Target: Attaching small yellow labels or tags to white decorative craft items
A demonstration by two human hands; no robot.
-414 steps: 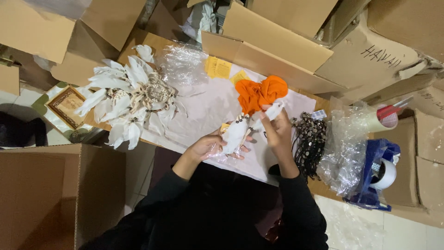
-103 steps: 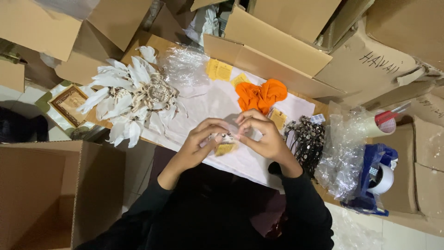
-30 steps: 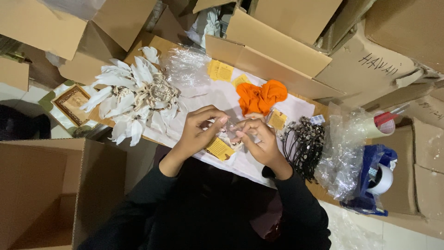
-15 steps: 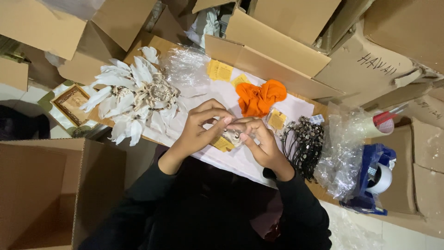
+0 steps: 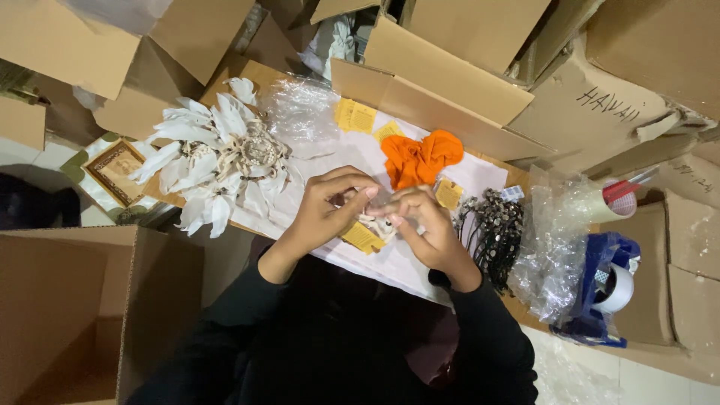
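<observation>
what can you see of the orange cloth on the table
The orange cloth is a bright, soft-looking fabric, crumpled into a loose bunch with folds and two rounded lobes. It lies on the white paper sheet, just beyond the hands, which do not touch it. A cardboard flap borders its far side, and small yellow tags lie close by.

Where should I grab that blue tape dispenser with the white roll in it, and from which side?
Probably by the blue tape dispenser's frame rather than the white tape roll, which fills its right end. Coming from above looks best: crumpled clear plastic wrap crowds its left side, and a cardboard box stands close on its right.
</observation>
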